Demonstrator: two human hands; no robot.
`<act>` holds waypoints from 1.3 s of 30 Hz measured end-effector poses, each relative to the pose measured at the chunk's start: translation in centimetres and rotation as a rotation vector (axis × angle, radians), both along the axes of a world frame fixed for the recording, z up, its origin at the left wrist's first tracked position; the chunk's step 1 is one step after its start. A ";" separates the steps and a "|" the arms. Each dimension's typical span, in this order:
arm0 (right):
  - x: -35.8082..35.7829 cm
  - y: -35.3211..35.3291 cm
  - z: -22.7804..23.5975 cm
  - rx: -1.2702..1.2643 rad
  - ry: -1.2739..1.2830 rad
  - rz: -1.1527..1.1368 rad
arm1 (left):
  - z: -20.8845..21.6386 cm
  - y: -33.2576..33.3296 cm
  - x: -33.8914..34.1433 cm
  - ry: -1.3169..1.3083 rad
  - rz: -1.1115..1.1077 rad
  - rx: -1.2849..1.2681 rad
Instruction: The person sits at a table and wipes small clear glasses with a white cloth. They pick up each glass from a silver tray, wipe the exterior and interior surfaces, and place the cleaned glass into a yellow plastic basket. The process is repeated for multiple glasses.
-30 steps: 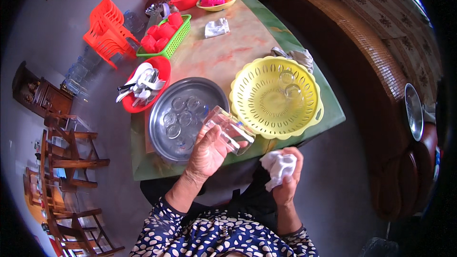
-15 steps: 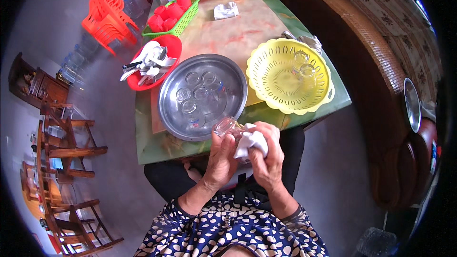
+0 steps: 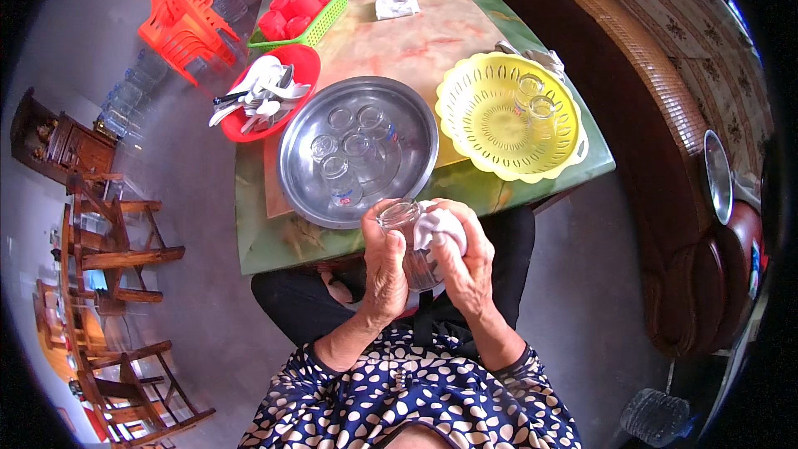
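Note:
Just off the table's near edge, a clear drinking glass (image 3: 402,214) is held between my two hands, its round rim tipped up. My left hand (image 3: 385,270) grips the glass along its left side. In my right hand (image 3: 467,262) a white cloth (image 3: 440,229) is bunched and pressed against the glass's right side. Beyond my hands stands a round steel tray (image 3: 293,191) with several clear glasses (image 3: 357,145) in it. To its right sits a yellow plastic colander (image 3: 465,150), with two glasses (image 3: 542,106) at its right side.
Left of the tray, a red bowl (image 3: 309,66) holds white spoons (image 3: 264,87). Behind it, red cups (image 3: 291,15) fill a green basket (image 3: 328,25). A folded white cloth (image 3: 396,5) lies farther back. Orange stacked chairs (image 3: 183,21) stand left; a brown sofa (image 3: 632,116) runs along the right.
The glass has turned more upright, with its rim facing up. My right hand and the cloth have shifted along its side. The view has tilted slightly down.

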State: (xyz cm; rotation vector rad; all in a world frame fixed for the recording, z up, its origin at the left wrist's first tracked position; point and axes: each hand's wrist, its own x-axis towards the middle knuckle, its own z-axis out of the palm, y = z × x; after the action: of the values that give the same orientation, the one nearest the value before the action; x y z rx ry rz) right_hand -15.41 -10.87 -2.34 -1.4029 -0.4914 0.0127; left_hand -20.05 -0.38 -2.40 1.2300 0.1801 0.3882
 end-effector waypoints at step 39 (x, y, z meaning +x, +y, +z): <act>-1.8 2.3 1.7 -0.228 -0.654 -0.189 | 0.8 2.0 -1.2 -0.018 0.150 0.315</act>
State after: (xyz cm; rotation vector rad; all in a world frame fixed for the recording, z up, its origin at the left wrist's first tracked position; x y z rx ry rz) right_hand -17.24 -8.59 -0.66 -1.6651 -0.9137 -0.5742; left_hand -21.24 1.62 -1.64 1.5274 0.2020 0.5736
